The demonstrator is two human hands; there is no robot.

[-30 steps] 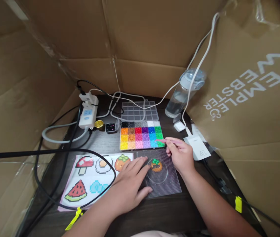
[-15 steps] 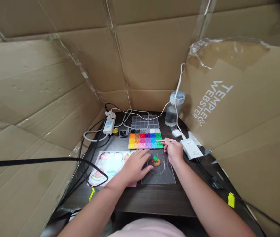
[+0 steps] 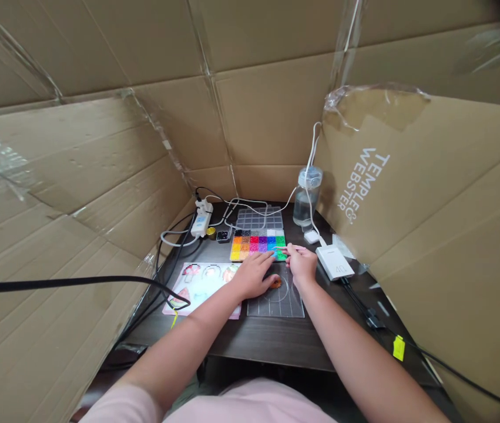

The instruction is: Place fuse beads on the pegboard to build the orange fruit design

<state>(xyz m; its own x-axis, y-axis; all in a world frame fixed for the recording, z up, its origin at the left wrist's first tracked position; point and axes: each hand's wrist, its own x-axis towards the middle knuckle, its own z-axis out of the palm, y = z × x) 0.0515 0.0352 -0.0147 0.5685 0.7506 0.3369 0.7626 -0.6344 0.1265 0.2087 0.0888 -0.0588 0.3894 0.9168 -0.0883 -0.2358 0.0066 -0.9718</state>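
Craft desk [image 3: 271, 338]: beads [image 3: 254, 247], cardboard walls [image 3: 276, 111]

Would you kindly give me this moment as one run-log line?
left hand: over pegboard, partly hiding orange bead piece | right hand: holding pink tweezers, tips at bead box

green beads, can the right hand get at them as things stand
Likely yes: the right hand holds pink tweezers over the green beads, and the left hand, off to their left, leaves them clear.

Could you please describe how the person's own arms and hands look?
The left hand and right hand are ungloved, both forearms bare, with no watch or bracelet visible. One pale pink sleeve shows, on the left.
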